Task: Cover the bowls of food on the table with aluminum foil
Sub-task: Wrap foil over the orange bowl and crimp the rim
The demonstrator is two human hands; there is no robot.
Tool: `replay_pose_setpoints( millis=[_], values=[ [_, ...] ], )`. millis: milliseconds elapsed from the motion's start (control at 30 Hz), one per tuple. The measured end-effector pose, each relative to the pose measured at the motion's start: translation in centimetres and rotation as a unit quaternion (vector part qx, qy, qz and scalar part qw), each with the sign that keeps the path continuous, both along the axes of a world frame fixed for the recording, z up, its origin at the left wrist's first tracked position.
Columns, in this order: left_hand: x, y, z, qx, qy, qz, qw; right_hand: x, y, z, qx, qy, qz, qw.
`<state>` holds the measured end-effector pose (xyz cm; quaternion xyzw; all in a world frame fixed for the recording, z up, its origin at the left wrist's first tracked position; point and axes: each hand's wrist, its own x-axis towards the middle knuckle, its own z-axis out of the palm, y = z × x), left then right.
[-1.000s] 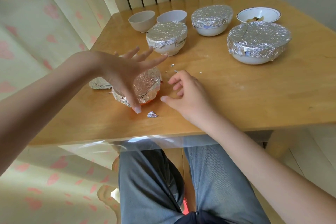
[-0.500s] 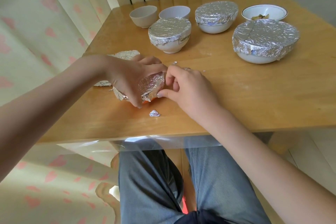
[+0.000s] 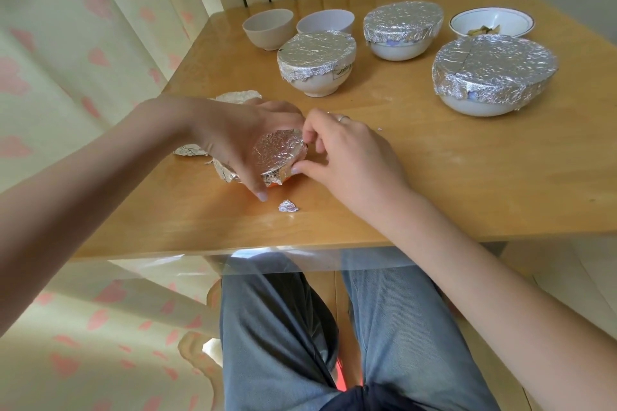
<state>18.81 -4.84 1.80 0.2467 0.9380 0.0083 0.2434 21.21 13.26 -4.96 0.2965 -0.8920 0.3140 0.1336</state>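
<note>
Two hands work one small orange bowl with a crinkled aluminium foil cover (image 3: pixel 278 157), near the 6 o'clock edge of the light wooden table (image 3: pixel 467 183). Left hand (image 3: pixel 233 137) wraps over the bowl's 9 o'clock side, fingers curled round it, thumb tip down on the wood. Right hand (image 3: pixel 347 157) pinches the foil rim at 3 o'clock between thumb and fingers; a ring shows on one finger.

Three foil-covered white bowls done: mid-size one (image 3: pixel 317 63) at 12 o'clock of the hands, another (image 3: pixel 402 28) behind it toward 1 o'clock, the large one (image 3: pixel 494 73) at 2 o'clock. The mid-size bowl carries a small rectangular label (image 3: pixel 344 70) below the foil edge; print too small to read.

Uncovered, along the far edge: beige cup-shaped bowl (image 3: pixel 267 28), pale grey bowl (image 3: pixel 325 22), and a shallow white dish with a thin rim line and food inside (image 3: pixel 490 23).

Foil scraps: one small crumpled bit (image 3: pixel 288 206) just at 6 o'clock of the orange bowl, loose torn pieces (image 3: pixel 190 151) by the 9 o'clock table edge, under and behind the left wrist.

Bare wood from 3 to 5 o'clock of the hands out to the table's right edge. Near edge lies close below the bowl.
</note>
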Motion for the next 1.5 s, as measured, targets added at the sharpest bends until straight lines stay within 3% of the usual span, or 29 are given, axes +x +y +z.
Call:
replay_pose_setpoints(
  millis=[133,300,467,667,900,1100,1300,1500],
  values=[
    [-0.3,-0.1,0.0,0.001,-0.014,0.012,1.000,-0.8,-0.1,-0.1,-0.022,-0.006,0.024,0.999],
    [-0.7,-0.2,-0.7,-0.044,0.030,0.038,0.998,-1.9,0.1,-0.4,-0.076,-0.036,0.091,0.992],
    [-0.4,-0.2,-0.6,-0.022,0.034,0.031,0.999,-1.9,0.4,-0.8,-0.094,-0.058,0.113,0.987],
    [0.0,0.0,0.0,0.012,-0.016,0.015,1.000,-1.6,1.0,-1.8,-0.107,0.028,0.106,0.988],
    [0.4,0.3,-0.2,0.011,0.015,0.065,0.998,-2.3,0.7,-1.6,-0.073,0.084,0.073,0.991],
    [0.7,-0.3,0.2,-0.067,-0.015,0.067,0.995,-0.5,1.0,-1.3,0.007,-0.022,-0.002,1.000],
    [0.9,-0.4,-0.2,0.035,-0.014,0.010,0.999,1.5,-0.4,-0.9,0.034,-0.038,-0.013,0.999],
    [0.1,-0.1,-0.5,0.002,0.009,-0.002,1.000,1.2,-1.0,-0.5,-0.006,-0.058,-0.005,0.998]
  ],
)
